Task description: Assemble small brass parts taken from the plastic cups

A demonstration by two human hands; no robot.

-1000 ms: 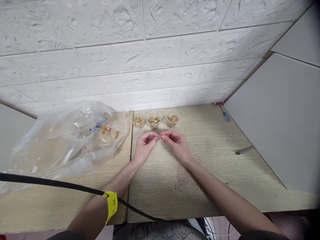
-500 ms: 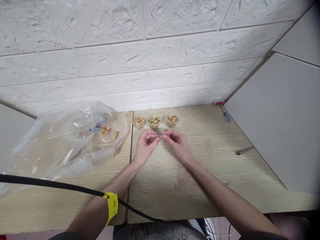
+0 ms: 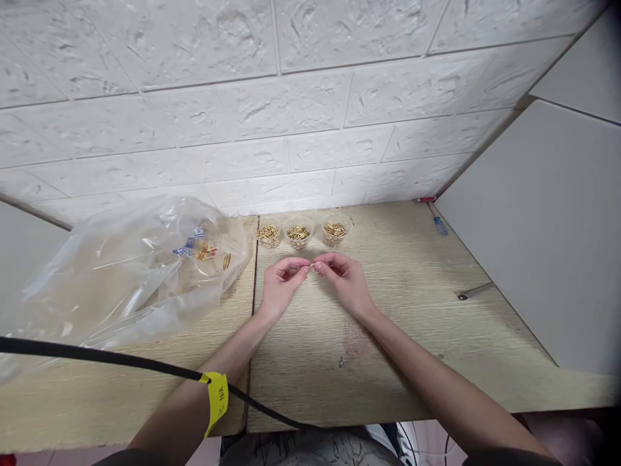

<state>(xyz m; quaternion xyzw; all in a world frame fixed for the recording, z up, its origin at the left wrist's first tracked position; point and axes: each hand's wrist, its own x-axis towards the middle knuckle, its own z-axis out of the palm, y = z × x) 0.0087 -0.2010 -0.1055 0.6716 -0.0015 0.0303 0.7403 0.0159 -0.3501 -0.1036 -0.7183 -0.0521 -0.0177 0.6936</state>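
My left hand (image 3: 282,285) and my right hand (image 3: 343,278) meet almost fingertip to fingertip above the table. Between them is a tiny gold-coloured metal pin (image 3: 312,265), pinched at its two ends by thumb and forefinger of each hand. Whether it is one piece or two joined pieces is too small to tell. Just beyond my hands stand three clear plastic cups: a left cup (image 3: 268,242), a middle cup (image 3: 298,243) and a right cup (image 3: 334,241). Each holds many small gold-coloured metal pieces.
A large clear plastic bag (image 3: 121,272) with gold pieces inside lies left. A black cable (image 3: 121,362) with a yellow tag (image 3: 217,402) crosses the near left. A small metal part (image 3: 341,362), a metal strip (image 3: 478,291) and a blue-handled screwdriver (image 3: 440,225) lie on the table (image 3: 412,272).
The fingers of my left hand have shifted slightly and come closer to the right fingertips around the pin. My right hand stays nearly still; the cups have not moved.
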